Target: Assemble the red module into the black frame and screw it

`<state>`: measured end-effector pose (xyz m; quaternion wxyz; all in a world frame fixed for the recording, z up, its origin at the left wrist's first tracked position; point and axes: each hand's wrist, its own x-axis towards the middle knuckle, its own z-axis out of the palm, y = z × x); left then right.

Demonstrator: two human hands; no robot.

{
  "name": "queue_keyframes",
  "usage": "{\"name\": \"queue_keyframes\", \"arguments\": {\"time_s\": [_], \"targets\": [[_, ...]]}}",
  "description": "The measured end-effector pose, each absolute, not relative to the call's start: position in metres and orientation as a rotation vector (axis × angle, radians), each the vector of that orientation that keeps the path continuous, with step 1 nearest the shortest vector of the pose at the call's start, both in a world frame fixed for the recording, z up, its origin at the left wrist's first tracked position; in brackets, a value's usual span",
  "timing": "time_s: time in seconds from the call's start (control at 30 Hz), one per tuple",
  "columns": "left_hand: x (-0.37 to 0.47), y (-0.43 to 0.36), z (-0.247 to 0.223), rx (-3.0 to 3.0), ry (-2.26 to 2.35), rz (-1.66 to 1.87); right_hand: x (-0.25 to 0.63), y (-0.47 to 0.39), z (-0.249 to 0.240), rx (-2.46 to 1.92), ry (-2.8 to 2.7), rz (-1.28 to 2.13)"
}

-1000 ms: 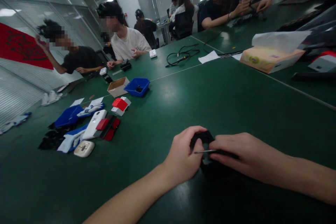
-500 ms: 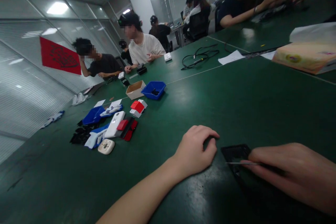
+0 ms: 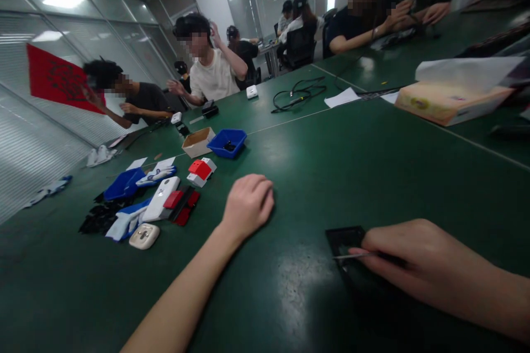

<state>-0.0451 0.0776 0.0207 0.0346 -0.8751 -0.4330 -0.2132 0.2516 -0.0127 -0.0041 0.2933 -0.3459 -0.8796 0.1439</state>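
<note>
Black frame flat under the right hand

Black frame (image 3: 345, 242) lies flat on the green surface (image 3: 351, 160), near the lower right, its long axis running from the near right edge away toward the left. It looks thin, stiff and light, likely plastic, so it may slide on the smooth top; a hold on its outer rim seems safest. The right hand (image 3: 418, 265) rests over its near end, fingers closed on a slim metal pick (image 3: 351, 256) whose tip points left across the frame. The left hand (image 3: 248, 204) sits apart on the surface, loosely curled, holding nothing visible. A blue tray (image 3: 227, 142) stands farther off.
</note>
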Motion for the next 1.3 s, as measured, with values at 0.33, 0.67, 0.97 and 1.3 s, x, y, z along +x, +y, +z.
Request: {"name": "queue_keyframes", "arguments": {"time_s": [0.33, 0.67, 0.97, 1.3], "targets": [[-0.14, 0.13, 0.052, -1.864, -2.06, -0.053, 0.247, -0.014, -0.005, -0.91, -2.41, 0.317], [-0.125, 0.128, 0.076, -1.844, -2.016, -0.106, 0.253, -0.011, -0.007, -0.989, -2.368, 0.489], [-0.049, 0.056, 0.057, -2.5, -1.612, -0.531, 0.256, -0.001, -0.006, -1.082, -2.19, 0.633], [-0.012, 0.005, 0.014, -3.124, -1.569, -0.759, 0.25, -0.005, 0.004, -1.168, -2.124, 0.633]]}}
